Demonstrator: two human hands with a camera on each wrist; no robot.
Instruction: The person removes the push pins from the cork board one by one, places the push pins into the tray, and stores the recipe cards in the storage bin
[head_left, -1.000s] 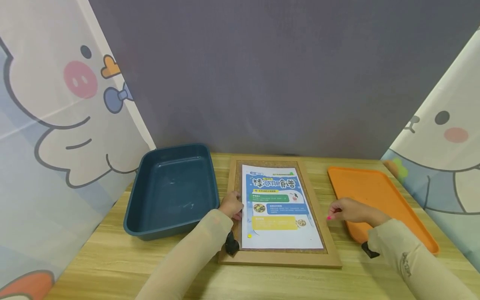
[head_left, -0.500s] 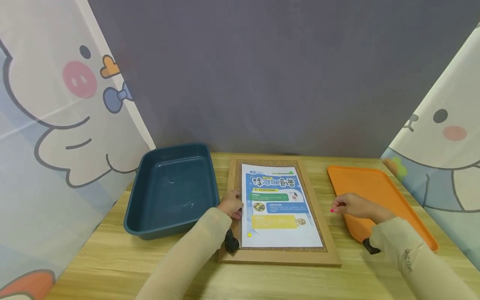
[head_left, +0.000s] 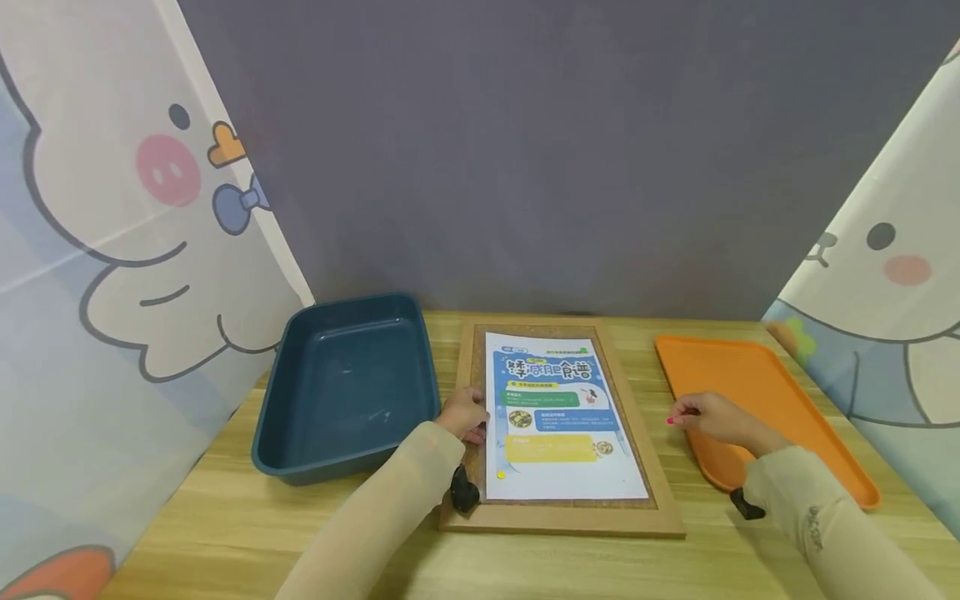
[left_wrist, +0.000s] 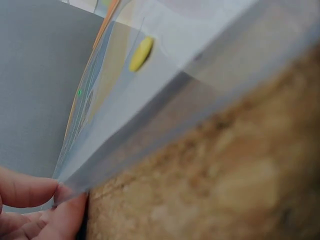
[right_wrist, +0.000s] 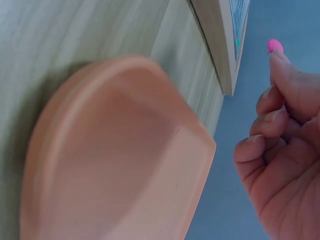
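Observation:
A printed poster sheet (head_left: 562,483) lies on a wood-framed cork board (head_left: 570,521) in the head view. At its left edge my left hand (head_left: 462,412) pinches the sheet's margin between thumb and fingers; in the left wrist view that edge stands slightly off the cork (left_wrist: 240,185). A yellow pushpin (head_left: 501,475) sits at the sheet's lower left, a green pushpin (head_left: 583,350) near its upper right. My right hand (head_left: 712,417) holds a pink pushpin (right_wrist: 274,46) at its thumb tip and index finger, right of the board and over the orange tray's near-left side.
A deep dark-blue bin (head_left: 352,392) stands left of the board. The shallow orange tray (head_left: 742,375) lies on the right. Behind the wooden table (head_left: 525,571) rises a grey partition (head_left: 510,167), with cartoon-print curtains on both sides.
My right hand has drawn a little to the right, away from the board's frame, with the pink pushpin. The left hand stays at the sheet's edge. The head view shifted slightly.

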